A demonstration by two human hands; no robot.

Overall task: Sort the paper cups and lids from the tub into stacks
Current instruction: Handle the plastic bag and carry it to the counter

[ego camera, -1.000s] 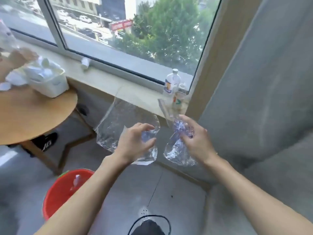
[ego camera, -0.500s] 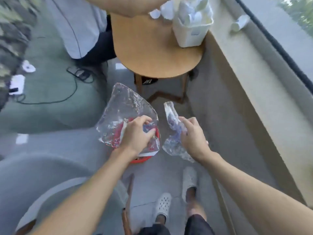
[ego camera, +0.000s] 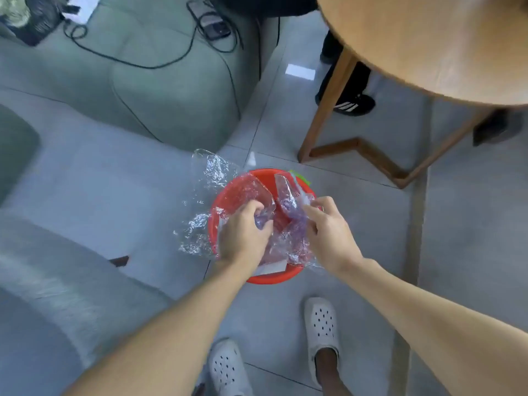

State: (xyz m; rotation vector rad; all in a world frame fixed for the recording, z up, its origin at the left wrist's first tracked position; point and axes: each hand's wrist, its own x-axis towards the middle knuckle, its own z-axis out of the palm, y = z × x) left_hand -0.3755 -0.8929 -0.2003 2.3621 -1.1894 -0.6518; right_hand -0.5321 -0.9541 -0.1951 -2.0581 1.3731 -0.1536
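While my left hand [ego camera: 243,235] grips one wrapper [ego camera: 205,195] and my right hand [ego camera: 328,232] pinches a second wrapper [ego camera: 285,192] over the red bin [ego camera: 274,278] (table [ego camera: 428,47] at one o'clock), I'm binning packaging; next, release both.

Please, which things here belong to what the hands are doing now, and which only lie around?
In use: left hand, right hand, large crumpled clear plastic bag, smaller clear plastic bag, round red plastic bucket.
Lying about: black cable, dark flat device, grey-green sofa, round wooden table.

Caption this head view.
Left hand grips a large clear bag, right hand a smaller clear bag, above a red bucket.
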